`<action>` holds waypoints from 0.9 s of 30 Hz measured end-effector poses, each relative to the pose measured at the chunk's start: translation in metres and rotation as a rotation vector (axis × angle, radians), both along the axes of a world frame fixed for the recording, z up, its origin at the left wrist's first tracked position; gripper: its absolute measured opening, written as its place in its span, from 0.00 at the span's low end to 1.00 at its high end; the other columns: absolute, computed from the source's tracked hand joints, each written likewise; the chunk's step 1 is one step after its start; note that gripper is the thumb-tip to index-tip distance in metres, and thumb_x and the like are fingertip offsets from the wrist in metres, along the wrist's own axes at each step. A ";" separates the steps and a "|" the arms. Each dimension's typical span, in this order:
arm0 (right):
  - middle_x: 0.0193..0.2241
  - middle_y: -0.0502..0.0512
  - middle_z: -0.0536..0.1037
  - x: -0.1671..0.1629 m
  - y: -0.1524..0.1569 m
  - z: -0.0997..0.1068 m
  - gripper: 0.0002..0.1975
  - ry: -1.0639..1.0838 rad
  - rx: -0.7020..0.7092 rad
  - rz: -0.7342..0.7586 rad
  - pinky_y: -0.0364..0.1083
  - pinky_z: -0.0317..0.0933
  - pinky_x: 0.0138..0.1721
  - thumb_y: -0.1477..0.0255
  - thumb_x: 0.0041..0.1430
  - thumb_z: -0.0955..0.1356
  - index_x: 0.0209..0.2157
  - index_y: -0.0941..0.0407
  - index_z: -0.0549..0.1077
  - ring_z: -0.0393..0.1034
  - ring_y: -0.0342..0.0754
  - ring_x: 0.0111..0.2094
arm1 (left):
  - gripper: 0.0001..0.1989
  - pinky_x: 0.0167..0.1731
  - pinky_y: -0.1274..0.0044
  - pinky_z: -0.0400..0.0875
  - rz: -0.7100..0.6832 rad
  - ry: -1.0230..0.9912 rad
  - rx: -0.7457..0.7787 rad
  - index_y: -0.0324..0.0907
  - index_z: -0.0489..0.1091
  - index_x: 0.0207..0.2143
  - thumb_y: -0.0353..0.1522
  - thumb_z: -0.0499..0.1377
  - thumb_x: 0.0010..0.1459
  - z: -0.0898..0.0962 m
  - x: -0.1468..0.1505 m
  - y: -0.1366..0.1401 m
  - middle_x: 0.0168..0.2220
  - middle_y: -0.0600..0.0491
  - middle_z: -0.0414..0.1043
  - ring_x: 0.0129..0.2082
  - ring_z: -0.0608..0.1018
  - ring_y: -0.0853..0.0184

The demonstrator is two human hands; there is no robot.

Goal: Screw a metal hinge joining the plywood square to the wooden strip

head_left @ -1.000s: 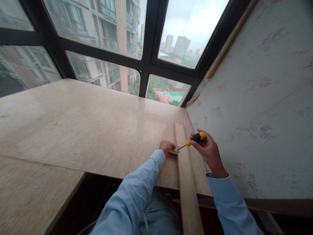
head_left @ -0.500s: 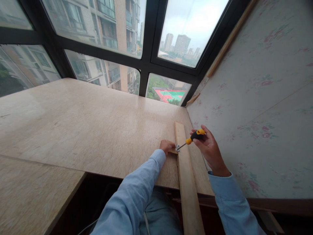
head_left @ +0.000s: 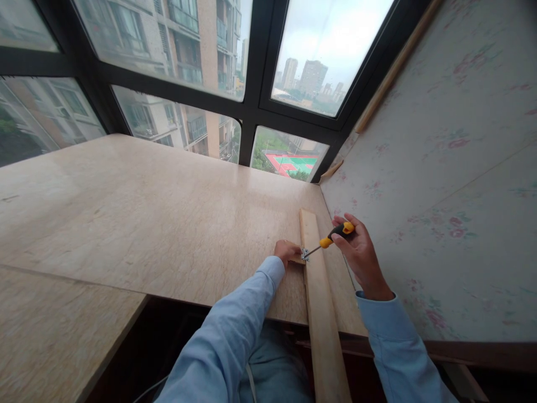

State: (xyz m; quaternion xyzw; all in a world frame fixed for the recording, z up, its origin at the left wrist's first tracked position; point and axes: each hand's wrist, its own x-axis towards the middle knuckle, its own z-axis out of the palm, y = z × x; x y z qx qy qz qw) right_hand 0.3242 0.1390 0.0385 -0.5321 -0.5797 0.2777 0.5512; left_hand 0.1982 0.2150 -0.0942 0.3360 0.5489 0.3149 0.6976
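My right hand (head_left: 364, 258) is closed around the handle of a yellow and black screwdriver (head_left: 337, 234), its shaft slanting down to the left. The screwdriver's tip meets a small silver metal hinge or bracket (head_left: 305, 254) at the left edge of a long pale wooden board (head_left: 322, 302). My left hand (head_left: 286, 250) is closed on a short wooden piece (head_left: 297, 259) that butts against the board beside the metal part. The fingertips of that hand lie close to the metal; any screw under the tip is too small to make out.
The board lies on a beige marble-look sill (head_left: 180, 207) and juts past its front edge towards me. Dark-framed windows (head_left: 251, 112) stand behind the sill. A flower-papered wall (head_left: 457, 184) bounds the right side. A dark gap (head_left: 168, 330) opens below the sill's front edge.
My right hand and the screwdriver handle have shifted slightly right, with the fingers turned a little on the handle. My left hand and the board hold still.
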 end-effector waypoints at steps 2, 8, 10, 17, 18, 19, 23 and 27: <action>0.59 0.58 0.67 0.000 -0.004 0.005 0.31 -0.019 0.029 0.046 0.61 0.57 0.62 0.63 0.57 0.70 0.60 0.48 0.60 0.62 0.55 0.61 | 0.13 0.31 0.79 0.74 0.009 -0.001 -0.003 0.41 0.64 0.23 0.24 0.66 0.38 0.001 0.000 0.000 0.28 0.56 0.74 0.39 0.80 0.61; 0.45 0.58 0.76 -0.002 -0.008 0.018 0.23 -0.373 0.046 -0.054 0.58 0.67 0.52 0.57 0.57 0.70 0.51 0.53 0.72 0.73 0.55 0.46 | 0.13 0.30 0.80 0.74 0.026 0.037 0.015 0.41 0.62 0.21 0.24 0.66 0.37 0.001 0.000 -0.001 0.27 0.56 0.73 0.39 0.80 0.61; 0.40 0.60 0.77 -0.001 -0.005 0.019 0.24 -0.535 0.094 -0.170 0.59 0.68 0.47 0.52 0.55 0.70 0.46 0.55 0.74 0.72 0.56 0.40 | 0.14 0.30 0.79 0.74 0.032 0.026 0.013 0.41 0.62 0.22 0.24 0.66 0.37 0.001 0.000 -0.001 0.27 0.56 0.73 0.38 0.80 0.61; 0.50 0.61 0.73 0.007 0.004 0.005 0.32 -0.278 -0.044 -0.094 0.61 0.64 0.54 0.55 0.54 0.70 0.57 0.52 0.63 0.69 0.56 0.51 | 0.13 0.30 0.77 0.75 0.013 0.005 -0.001 0.41 0.64 0.22 0.24 0.66 0.37 -0.001 0.000 0.000 0.26 0.56 0.73 0.38 0.81 0.60; 0.53 0.60 0.72 0.009 0.003 0.005 0.33 -0.197 -0.079 -0.019 0.60 0.64 0.56 0.58 0.53 0.71 0.58 0.51 0.61 0.69 0.55 0.53 | 0.13 0.30 0.78 0.75 0.014 0.010 -0.002 0.41 0.64 0.23 0.24 0.66 0.38 -0.001 0.000 0.000 0.26 0.56 0.73 0.38 0.81 0.60; 0.55 0.59 0.71 0.010 0.001 0.006 0.33 -0.141 -0.104 0.050 0.59 0.62 0.57 0.60 0.52 0.72 0.58 0.49 0.61 0.67 0.55 0.56 | 0.13 0.30 0.78 0.75 0.016 0.011 -0.004 0.41 0.64 0.23 0.24 0.66 0.38 -0.002 0.000 0.000 0.26 0.56 0.73 0.38 0.81 0.61; 0.53 0.58 0.73 0.011 -0.007 0.018 0.26 -0.148 -0.142 0.186 0.57 0.65 0.55 0.63 0.52 0.72 0.52 0.49 0.66 0.70 0.55 0.54 | 0.13 0.30 0.77 0.75 0.029 0.001 0.002 0.41 0.63 0.23 0.23 0.66 0.38 0.000 0.001 0.000 0.27 0.56 0.72 0.37 0.81 0.61; 0.38 0.57 0.78 0.006 -0.008 0.024 0.23 -0.473 -0.088 -0.030 0.53 0.71 0.39 0.52 0.51 0.72 0.43 0.53 0.72 0.75 0.52 0.35 | 0.12 0.31 0.77 0.75 0.004 0.009 0.008 0.41 0.63 0.23 0.24 0.65 0.39 0.002 0.000 0.000 0.26 0.56 0.73 0.38 0.80 0.60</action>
